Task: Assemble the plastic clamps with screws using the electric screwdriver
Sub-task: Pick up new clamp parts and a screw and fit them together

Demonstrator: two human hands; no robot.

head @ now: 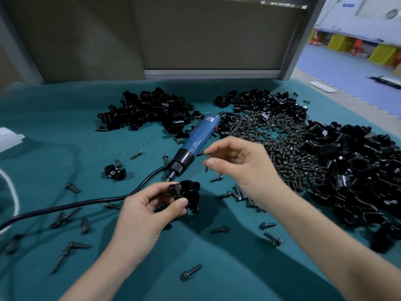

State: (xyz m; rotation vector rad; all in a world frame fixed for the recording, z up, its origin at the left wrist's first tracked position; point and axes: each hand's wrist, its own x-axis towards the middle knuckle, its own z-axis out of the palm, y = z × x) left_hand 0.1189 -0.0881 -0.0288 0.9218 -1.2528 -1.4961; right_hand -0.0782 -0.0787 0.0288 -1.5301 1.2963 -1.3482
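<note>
Left hand (149,210), lower centre of frame, grips black clamp (188,191), seated screw (178,188) poking up. Right hand (243,164) just above pinches loose screw (206,168) (blurred, mind). Blue electric screwdriver (196,141) lies mid-frame on teal cloth (65,131), untouched.

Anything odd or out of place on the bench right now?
Nothing looks damaged. Loose screws are scattered across the teal cloth, well away from the main screw pile, several toward the near edge. One lone clamp lies left of the electric screwdriver, apart from the clamp heaps.
</note>
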